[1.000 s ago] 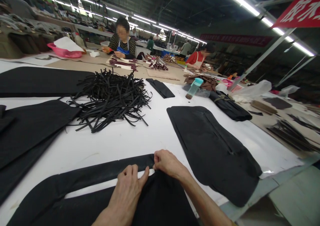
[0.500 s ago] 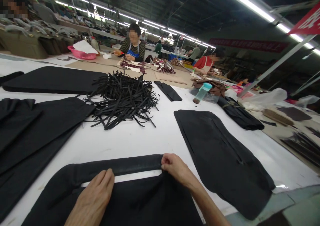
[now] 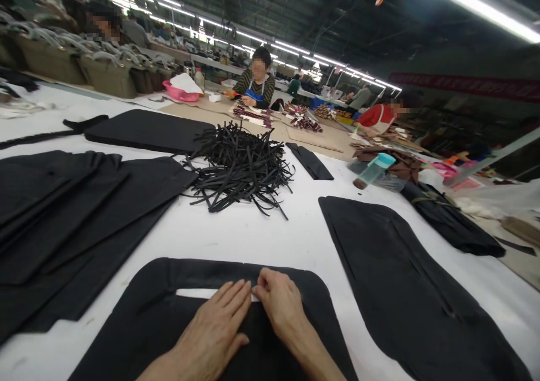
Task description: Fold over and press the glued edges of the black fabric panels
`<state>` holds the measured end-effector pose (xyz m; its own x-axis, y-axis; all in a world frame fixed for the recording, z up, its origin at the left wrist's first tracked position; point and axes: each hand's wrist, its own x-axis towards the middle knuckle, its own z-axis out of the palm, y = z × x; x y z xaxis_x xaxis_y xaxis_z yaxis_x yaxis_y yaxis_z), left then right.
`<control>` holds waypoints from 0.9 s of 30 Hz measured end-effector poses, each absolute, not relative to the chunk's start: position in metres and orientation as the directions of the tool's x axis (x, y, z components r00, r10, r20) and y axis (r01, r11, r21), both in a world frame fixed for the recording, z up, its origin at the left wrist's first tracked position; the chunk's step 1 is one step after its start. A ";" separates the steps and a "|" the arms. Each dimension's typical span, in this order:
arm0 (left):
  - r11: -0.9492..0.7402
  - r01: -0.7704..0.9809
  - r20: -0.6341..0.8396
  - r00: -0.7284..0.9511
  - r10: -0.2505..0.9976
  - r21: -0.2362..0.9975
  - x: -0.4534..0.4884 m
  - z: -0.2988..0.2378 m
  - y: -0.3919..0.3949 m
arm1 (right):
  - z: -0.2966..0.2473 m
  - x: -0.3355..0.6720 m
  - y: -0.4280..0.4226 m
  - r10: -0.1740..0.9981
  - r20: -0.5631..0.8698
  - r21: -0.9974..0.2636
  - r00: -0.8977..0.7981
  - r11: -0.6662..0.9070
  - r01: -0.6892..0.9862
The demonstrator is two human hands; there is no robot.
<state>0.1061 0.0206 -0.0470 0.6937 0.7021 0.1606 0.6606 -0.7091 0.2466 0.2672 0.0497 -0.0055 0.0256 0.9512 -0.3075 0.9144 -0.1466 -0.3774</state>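
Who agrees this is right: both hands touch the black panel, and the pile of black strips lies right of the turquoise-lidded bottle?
The side is wrong: the head view shows the pile of black strips left of the turquoise-lidded bottle. The left hand and right hand touch the black panel.

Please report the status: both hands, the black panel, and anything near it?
Left hand flat on black panel, fingers across white slot. Right hand at slot's right part, fingers curled. Strip pile beyond panel, not touching.

The black panel (image 3: 262, 353) has apparently spread flatter.
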 end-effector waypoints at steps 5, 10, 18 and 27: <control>-0.728 0.645 0.137 0.720 0.681 0.231 0.099 -0.054 0.021 | -0.006 0.291 0.065 0.925 -0.379 -0.366 0.024 -0.173 0.914; -0.762 0.636 0.250 0.722 0.645 0.126 0.096 -0.072 0.019 | -0.003 0.333 0.067 0.907 -0.417 -0.347 0.064 -0.224 0.911; -0.782 0.623 0.356 0.736 0.576 -0.021 0.094 -0.076 0.023 | 0.002 0.355 0.055 0.940 -0.295 -0.256 0.170 -0.249 0.934; -0.716 0.689 0.440 0.611 0.658 0.114 0.085 -0.058 0.019 | -0.004 0.347 0.053 0.995 -0.086 -0.291 -0.059 0.031 0.956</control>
